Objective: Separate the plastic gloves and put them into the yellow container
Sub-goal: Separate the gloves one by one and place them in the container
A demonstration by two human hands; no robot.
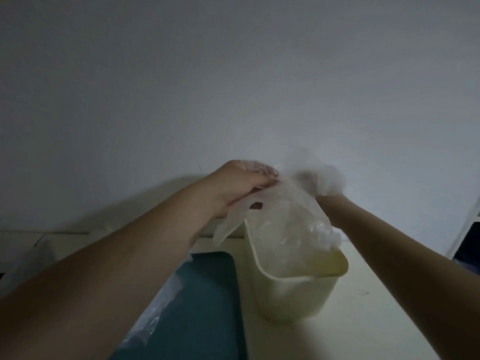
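Note:
A pale yellow container [293, 294] stands on the table a little right of centre, with crumpled clear plastic gloves [306, 237] inside it. Above its rim both hands hold a bunch of thin transparent gloves [285, 203] that hangs down toward the container. My left hand [241, 185] pinches the plastic at its upper left edge. My right hand [322, 183] is wrapped in the blurred plastic and grips it from the right; its fingers are mostly hidden.
A dark teal tray [205, 294] lies left of the container, with more clear plastic [153, 320] on its left side under my left forearm. The cream table [376, 307] reaches a plain wall behind. A dark shelf edge [467, 242] shows at far right.

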